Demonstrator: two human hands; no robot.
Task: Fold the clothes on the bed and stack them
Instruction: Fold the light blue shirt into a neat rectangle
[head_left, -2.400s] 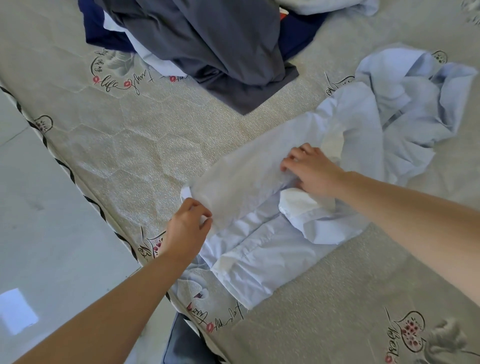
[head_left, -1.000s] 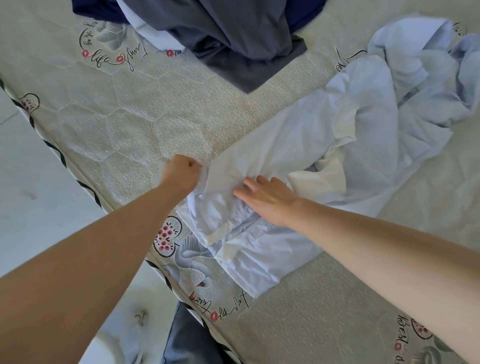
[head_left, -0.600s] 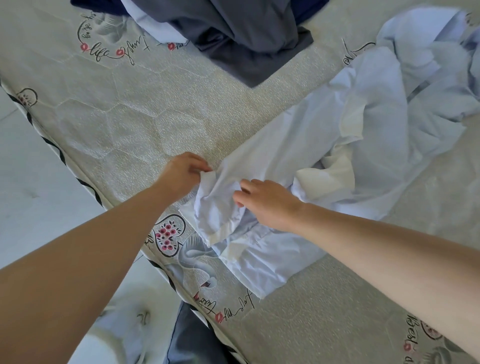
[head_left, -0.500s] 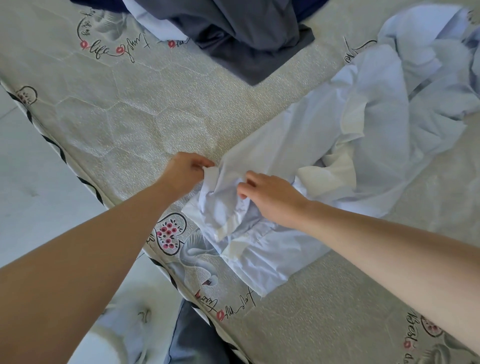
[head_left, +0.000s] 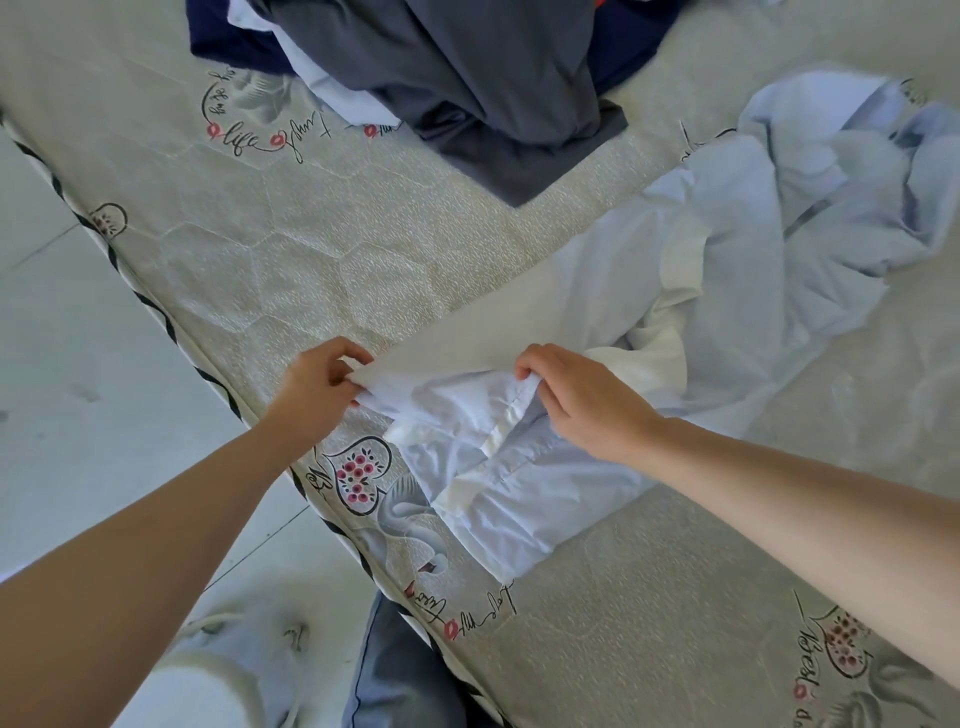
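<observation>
A pale blue shirt (head_left: 727, 260) lies crumpled across the bed (head_left: 291, 249), its far part bunched at the right. My left hand (head_left: 319, 382) pinches the near edge of the shirt's cloth by the bed's edge. My right hand (head_left: 576, 400) grips the same edge a short way to the right, fingers curled into the fabric. Between the two hands the cloth is lifted and stretched. A lower part of the shirt (head_left: 519, 499) lies flat beneath, reaching toward me.
A heap of dark grey and navy clothes (head_left: 467, 78) sits at the far middle of the bed. The bed's edge (head_left: 171, 327) runs diagonally at the left, with pale floor (head_left: 78, 389) beyond. Dark cloth (head_left: 395, 675) hangs below the near edge.
Both hands have taken hold of the shirt's near edge and moved apart, lifting and stretching the cloth between them. The view has shifted slightly.
</observation>
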